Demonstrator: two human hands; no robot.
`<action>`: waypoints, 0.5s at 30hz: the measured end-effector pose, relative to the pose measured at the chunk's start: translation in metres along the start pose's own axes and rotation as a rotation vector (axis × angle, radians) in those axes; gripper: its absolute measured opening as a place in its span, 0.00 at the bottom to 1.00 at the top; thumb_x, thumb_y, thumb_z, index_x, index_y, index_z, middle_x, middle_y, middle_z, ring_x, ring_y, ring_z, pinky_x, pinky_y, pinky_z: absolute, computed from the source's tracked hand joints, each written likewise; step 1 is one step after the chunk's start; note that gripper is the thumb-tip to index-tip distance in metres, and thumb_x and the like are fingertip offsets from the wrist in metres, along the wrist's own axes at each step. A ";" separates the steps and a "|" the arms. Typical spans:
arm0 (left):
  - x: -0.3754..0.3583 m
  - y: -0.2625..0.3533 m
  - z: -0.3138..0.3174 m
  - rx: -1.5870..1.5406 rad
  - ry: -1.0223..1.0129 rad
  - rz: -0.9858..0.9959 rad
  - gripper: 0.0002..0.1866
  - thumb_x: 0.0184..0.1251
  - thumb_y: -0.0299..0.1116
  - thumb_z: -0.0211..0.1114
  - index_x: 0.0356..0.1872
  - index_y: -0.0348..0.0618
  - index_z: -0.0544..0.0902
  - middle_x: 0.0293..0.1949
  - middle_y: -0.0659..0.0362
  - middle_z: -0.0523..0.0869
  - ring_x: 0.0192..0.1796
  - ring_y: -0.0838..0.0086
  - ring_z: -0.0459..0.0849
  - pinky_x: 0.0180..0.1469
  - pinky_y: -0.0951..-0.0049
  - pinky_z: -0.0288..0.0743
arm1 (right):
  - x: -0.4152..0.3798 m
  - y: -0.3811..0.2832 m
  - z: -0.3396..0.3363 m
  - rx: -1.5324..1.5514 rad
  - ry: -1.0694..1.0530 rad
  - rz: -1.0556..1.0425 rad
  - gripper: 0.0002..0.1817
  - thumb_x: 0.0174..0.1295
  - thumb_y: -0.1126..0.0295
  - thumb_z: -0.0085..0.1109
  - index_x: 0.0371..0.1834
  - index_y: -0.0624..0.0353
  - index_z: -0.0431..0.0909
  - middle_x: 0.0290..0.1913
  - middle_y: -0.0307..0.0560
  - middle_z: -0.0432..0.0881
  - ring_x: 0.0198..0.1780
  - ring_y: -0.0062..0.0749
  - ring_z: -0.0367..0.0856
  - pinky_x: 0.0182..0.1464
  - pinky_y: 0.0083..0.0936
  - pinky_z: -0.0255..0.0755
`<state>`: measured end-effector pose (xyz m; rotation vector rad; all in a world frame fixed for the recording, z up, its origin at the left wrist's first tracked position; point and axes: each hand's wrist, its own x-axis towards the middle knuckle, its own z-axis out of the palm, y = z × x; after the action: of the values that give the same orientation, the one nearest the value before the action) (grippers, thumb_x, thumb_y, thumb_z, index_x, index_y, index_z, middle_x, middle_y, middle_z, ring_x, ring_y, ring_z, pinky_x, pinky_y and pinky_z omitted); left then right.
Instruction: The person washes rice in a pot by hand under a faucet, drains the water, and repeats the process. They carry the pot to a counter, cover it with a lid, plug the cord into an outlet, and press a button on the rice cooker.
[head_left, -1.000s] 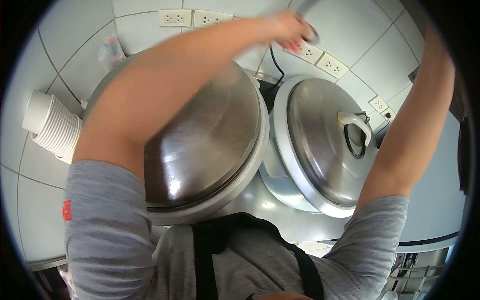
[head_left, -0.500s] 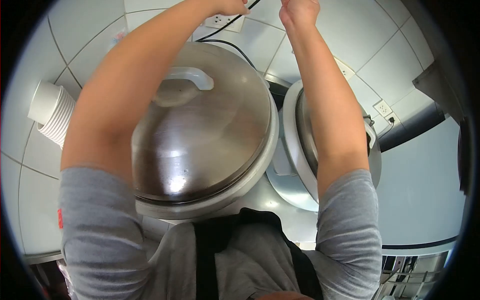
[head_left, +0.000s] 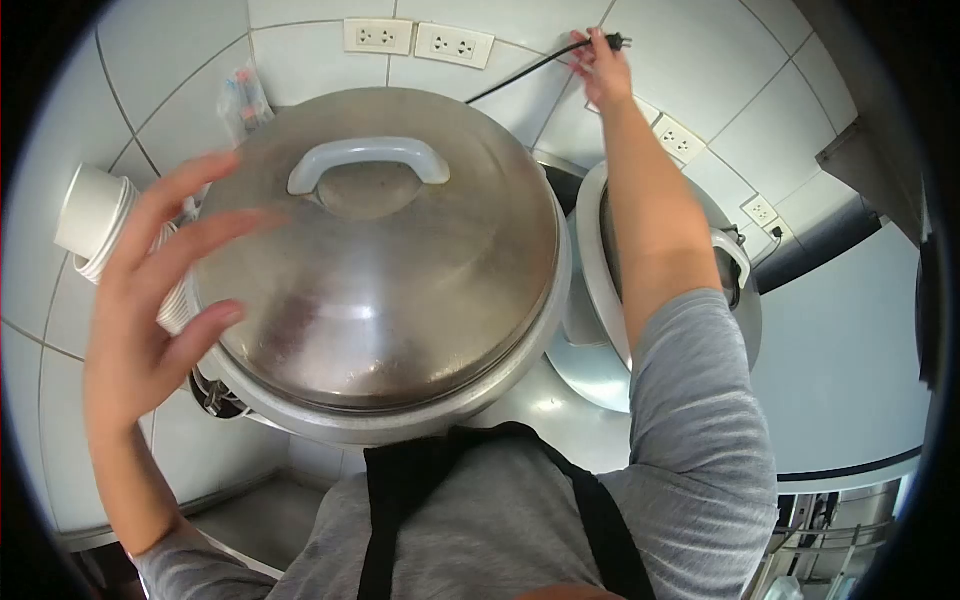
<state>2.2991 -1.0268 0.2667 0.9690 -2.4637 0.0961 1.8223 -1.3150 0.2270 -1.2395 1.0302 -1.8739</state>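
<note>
My right hand is raised near the tiled wall, its fingers closed round a black power cord just behind the plug. The plug points to the right, its prongs showing, apart from any socket. From there the cord runs down left and passes behind a large rice cooker. My left hand is open with fingers spread, holding nothing, at the left side of the cooker's domed metal lid. A pale handle arches over the lid, which is down.
Two wall sockets sit above the cooker; another socket is right of my forearm. Stacked white bowls stand at the left. A second, smaller cooker with a handled lid is at the right, partly behind my right arm.
My left hand has come away from the sockets, down and left to beside the lid. My right hand stays near the wall, now showing the plug. The cord is drawn out towards the right.
</note>
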 end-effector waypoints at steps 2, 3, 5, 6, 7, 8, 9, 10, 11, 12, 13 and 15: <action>-0.029 -0.005 -0.012 0.020 0.052 -0.102 0.27 0.45 0.34 0.66 0.51 0.37 0.78 0.62 0.47 0.72 0.65 0.54 0.69 0.63 0.58 0.62 | -0.003 -0.021 0.000 -0.298 0.032 -0.020 0.16 0.67 0.53 0.51 0.46 0.53 0.73 0.40 0.38 0.82 0.41 0.26 0.75 0.43 0.30 0.68; -0.042 -0.008 -0.015 0.030 0.086 -0.146 0.28 0.46 0.37 0.66 0.51 0.35 0.78 0.61 0.47 0.73 0.64 0.54 0.69 0.63 0.57 0.62 | -0.006 -0.028 0.001 -0.254 0.076 0.035 0.17 0.66 0.52 0.52 0.44 0.53 0.73 0.35 0.37 0.82 0.37 0.24 0.75 0.39 0.27 0.68; -0.061 -0.013 -0.016 0.109 0.119 -0.180 0.29 0.49 0.43 0.66 0.51 0.34 0.78 0.61 0.46 0.72 0.65 0.54 0.69 0.64 0.56 0.60 | -0.001 -0.023 -0.005 0.303 0.372 0.097 0.15 0.66 0.54 0.51 0.43 0.53 0.74 0.33 0.37 0.80 0.36 0.25 0.75 0.38 0.28 0.67; -0.068 -0.017 -0.012 0.113 0.125 -0.194 0.29 0.52 0.46 0.65 0.52 0.35 0.78 0.62 0.45 0.71 0.65 0.54 0.68 0.65 0.56 0.59 | 0.006 -0.018 -0.008 0.583 0.512 0.120 0.14 0.67 0.55 0.50 0.42 0.53 0.74 0.33 0.38 0.79 0.36 0.25 0.75 0.37 0.29 0.67; -0.073 -0.017 -0.007 0.095 0.135 -0.203 0.30 0.52 0.47 0.65 0.52 0.35 0.78 0.62 0.45 0.71 0.66 0.53 0.68 0.66 0.55 0.59 | 0.013 -0.010 -0.019 0.688 0.565 0.136 0.13 0.67 0.57 0.49 0.43 0.53 0.74 0.33 0.38 0.79 0.35 0.26 0.75 0.36 0.29 0.67; -0.076 -0.016 -0.003 0.080 0.143 -0.212 0.30 0.52 0.47 0.65 0.52 0.35 0.78 0.62 0.44 0.70 0.66 0.53 0.67 0.66 0.55 0.58 | 0.018 -0.003 -0.030 0.796 0.620 0.154 0.12 0.67 0.58 0.48 0.43 0.54 0.74 0.34 0.39 0.78 0.35 0.27 0.75 0.35 0.29 0.67; -0.080 -0.016 0.001 0.070 0.151 -0.220 0.30 0.52 0.48 0.65 0.52 0.35 0.78 0.63 0.44 0.70 0.66 0.52 0.67 0.66 0.55 0.58 | 0.022 0.003 -0.041 0.910 0.674 0.172 0.11 0.68 0.60 0.46 0.43 0.54 0.74 0.34 0.40 0.78 0.35 0.27 0.75 0.34 0.29 0.67; -0.087 -0.016 0.003 0.062 0.133 -0.222 0.31 0.52 0.48 0.65 0.52 0.35 0.78 0.63 0.43 0.70 0.66 0.52 0.67 0.66 0.54 0.58 | 0.022 0.007 -0.051 0.749 0.750 0.239 0.12 0.68 0.60 0.46 0.43 0.55 0.74 0.36 0.42 0.78 0.34 0.29 0.75 0.33 0.29 0.68; -0.096 -0.016 0.005 0.055 0.117 -0.222 0.31 0.52 0.48 0.65 0.52 0.35 0.78 0.63 0.43 0.69 0.66 0.51 0.67 0.66 0.54 0.59 | 0.023 0.009 -0.062 0.586 0.819 0.303 0.13 0.67 0.60 0.46 0.43 0.57 0.74 0.37 0.44 0.78 0.34 0.30 0.75 0.33 0.30 0.69; -0.102 -0.016 0.008 0.049 0.101 -0.220 0.31 0.52 0.48 0.66 0.52 0.35 0.78 0.63 0.43 0.69 0.66 0.50 0.67 0.65 0.53 0.59 | 0.023 0.012 -0.071 0.422 0.886 0.362 0.13 0.67 0.60 0.46 0.43 0.58 0.74 0.39 0.46 0.78 0.34 0.31 0.75 0.32 0.31 0.70; -0.105 -0.019 0.013 -0.001 0.123 -0.227 0.31 0.51 0.49 0.66 0.52 0.35 0.78 0.62 0.43 0.69 0.66 0.50 0.67 0.65 0.53 0.60 | 0.026 0.017 -0.078 0.254 0.870 0.317 0.14 0.67 0.60 0.47 0.43 0.59 0.74 0.40 0.46 0.78 0.34 0.33 0.76 0.31 0.33 0.70; -0.106 -0.012 0.021 -0.102 0.139 -0.243 0.32 0.51 0.51 0.66 0.52 0.36 0.78 0.62 0.42 0.70 0.65 0.49 0.68 0.63 0.52 0.63 | 0.013 0.034 -0.098 -0.083 0.841 0.249 0.15 0.66 0.58 0.48 0.43 0.59 0.74 0.43 0.48 0.79 0.36 0.37 0.77 0.30 0.37 0.71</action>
<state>2.3649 -0.9745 0.1978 1.1668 -2.1858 -0.0420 1.7294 -1.3172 0.1784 -0.2865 1.6053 -2.1897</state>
